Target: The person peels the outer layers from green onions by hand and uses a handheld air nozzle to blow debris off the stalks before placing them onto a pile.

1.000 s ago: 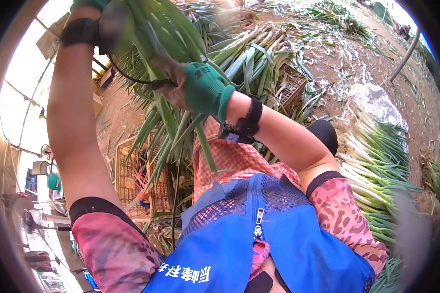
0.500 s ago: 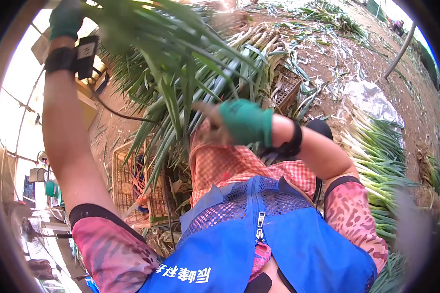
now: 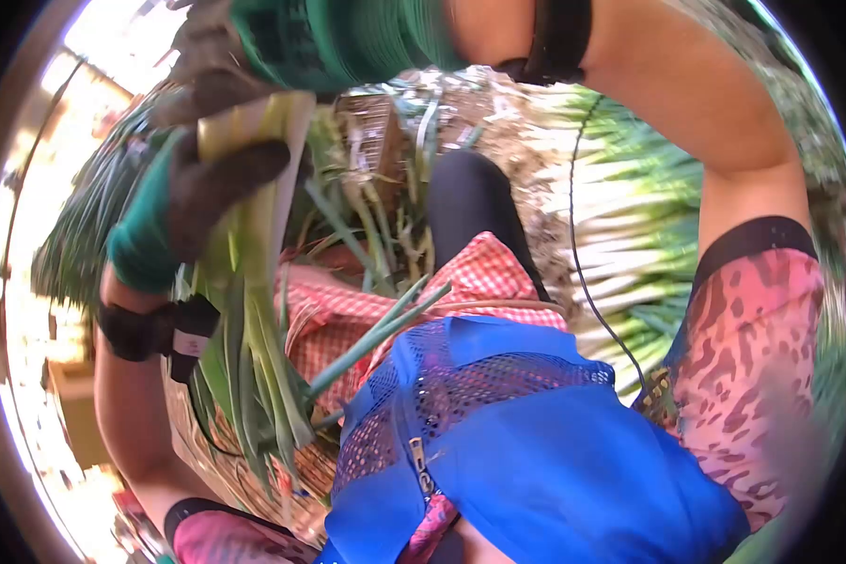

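Note:
A green onion stalk [image 3: 244, 226] is gripped by my left hand [image 3: 207, 193], which wears a green glove with dark, soiled fingers. Its pale end points up and its green leaves hang down past my wrist. Above it my right hand [image 3: 282, 47], gloved the same way, reaches in from the right. Its dark fingers are bent near the top of the stalk and blurred by motion, so whether they hold anything cannot be made out.
Many pale-stemmed onions [image 3: 620, 216] lie in a row on the right. A leafy green pile [image 3: 103, 207] is at the left. A plastic crate [image 3: 371, 136] stands beyond my knee, and a dark cable [image 3: 576, 235] runs beside the row.
My left hand has come down and closer, with the stalk's pale end now in view. My right hand has moved up and left, over it. The view has swung to the right.

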`<state>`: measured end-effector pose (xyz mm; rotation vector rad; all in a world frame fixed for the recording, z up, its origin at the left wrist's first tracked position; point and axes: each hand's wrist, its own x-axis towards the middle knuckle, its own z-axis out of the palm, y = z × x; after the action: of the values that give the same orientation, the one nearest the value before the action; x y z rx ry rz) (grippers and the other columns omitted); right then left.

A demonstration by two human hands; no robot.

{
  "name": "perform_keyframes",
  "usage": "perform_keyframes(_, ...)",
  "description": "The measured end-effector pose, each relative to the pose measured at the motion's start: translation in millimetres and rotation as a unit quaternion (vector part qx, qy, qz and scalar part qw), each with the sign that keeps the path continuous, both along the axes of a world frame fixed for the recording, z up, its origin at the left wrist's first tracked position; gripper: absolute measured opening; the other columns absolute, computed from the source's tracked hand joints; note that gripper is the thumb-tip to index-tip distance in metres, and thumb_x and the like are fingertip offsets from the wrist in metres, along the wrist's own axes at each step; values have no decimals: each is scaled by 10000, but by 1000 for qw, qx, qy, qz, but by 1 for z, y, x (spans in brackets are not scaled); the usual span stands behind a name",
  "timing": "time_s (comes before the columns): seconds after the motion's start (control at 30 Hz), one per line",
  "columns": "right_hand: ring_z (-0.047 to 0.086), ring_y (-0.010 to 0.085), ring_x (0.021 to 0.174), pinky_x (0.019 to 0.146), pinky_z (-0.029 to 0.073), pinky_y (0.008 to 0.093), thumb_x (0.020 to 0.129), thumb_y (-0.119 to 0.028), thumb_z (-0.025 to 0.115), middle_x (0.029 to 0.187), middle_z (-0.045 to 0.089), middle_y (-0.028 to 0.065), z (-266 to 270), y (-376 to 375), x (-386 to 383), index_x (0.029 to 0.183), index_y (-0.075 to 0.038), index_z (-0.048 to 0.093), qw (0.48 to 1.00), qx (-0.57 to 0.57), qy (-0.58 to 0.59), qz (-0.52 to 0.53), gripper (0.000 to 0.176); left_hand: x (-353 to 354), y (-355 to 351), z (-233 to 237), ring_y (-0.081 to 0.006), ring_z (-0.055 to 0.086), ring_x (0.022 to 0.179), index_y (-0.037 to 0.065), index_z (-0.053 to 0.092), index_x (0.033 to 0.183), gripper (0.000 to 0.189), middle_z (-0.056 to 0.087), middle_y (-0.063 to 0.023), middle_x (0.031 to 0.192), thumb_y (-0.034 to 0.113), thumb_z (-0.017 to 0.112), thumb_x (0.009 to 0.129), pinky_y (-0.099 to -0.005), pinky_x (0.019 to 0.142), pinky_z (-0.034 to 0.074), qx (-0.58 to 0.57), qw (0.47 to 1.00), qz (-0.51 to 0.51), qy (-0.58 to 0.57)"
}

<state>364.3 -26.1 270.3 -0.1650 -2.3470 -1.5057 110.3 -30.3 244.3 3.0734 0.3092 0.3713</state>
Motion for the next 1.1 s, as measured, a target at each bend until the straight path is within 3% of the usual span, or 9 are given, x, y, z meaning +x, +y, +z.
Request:
perform_keyframes(0.1,653,193,705,574,527,333,871,-228,603,817,608,33,-25,-18,40,958,-72,512,994,-52,-73,-68,200,54,-12,-36,-262,646,941,40,667,1154,308,659,-119,1038,137,677,862,-366,832,529,-396,901,170,-58)
perform_keyframes(0.2,670,256,684,566,544,354,940,-242,547,809,668,65,-53,-35,68,1214,-143,584,961,-187,-27,-200,294,94,-16,-46,-181,619,941,24,627,1217,431,648,-70,1023,233,725,853,-330,808,514,-565,802,188,-43)
perform_keyframes(0.33,654,232,716,601,523,371,865,-251,649,805,610,79,-50,-58,126,1000,-111,535,945,-128,-8,-301,225,132,-25,-27,-143,596,957,4,559,1306,567,644,-62,1084,292,720,845,-304,845,490,-557,820,133,-2)
perform_keyframes(0.4,646,235,728,619,515,378,853,-268,672,811,598,89,-39,-77,159,994,-99,529,923,-85,-10,-376,263,132,-22,-19,-192,501,1265,-43,357,1477,670,503,-127,1416,99,645,890,-326,1079,375,-523,848,66,-50)
perform_keyframes(0.47,648,264,781,662,514,395,848,-283,685,866,611,110,-34,-107,198,1047,-91,533,894,-74,25,-440,316,114,-1,8,-245,350,1432,-21,329,1505,664,399,-163,1531,153,587,918,-370,1182,232,-176,983,39,-20)
perform_keyframes(0.57,650,306,861,725,514,421,840,-304,706,947,631,142,-29,-162,269,1126,-77,539,826,-69,146,-540,402,87,2,34,-257,365,1422,-25,329,1500,633,411,-175,1517,182,548,944,-380,1180,244,-121,983,70,-122)
perform_keyframes(0.77,656,391,1022,852,513,472,825,-348,747,1109,670,205,-110,-273,411,1284,-51,550,524,-63,460,-714,581,31,-8,23,-282,396,1403,-35,330,1492,584,433,-198,1490,239,469,995,-399,1175,268,-250,919,177,-249)
perform_keyframes(0.9,665,368,1028,900,518,431,809,-278,704,1114,663,248,-282,-322,409,1228,17,549,233,-71,706,-666,535,5,2,2,-299,417,1390,-41,330,1486,564,448,-213,1471,278,416,1029,-411,1173,285,-372,856,249,-261)
perform_keyframes(1.1,579,338,1217,1022,460,406,883,-453,526,1369,541,244,-561,-395,408,1281,-6,562,-67,-215,644,-731,600,-13,27,-58,-297,498,1321,-45,363,1468,547,516,-209,1404,280,449,1036,-420,1116,381,-544,773,247,-214)
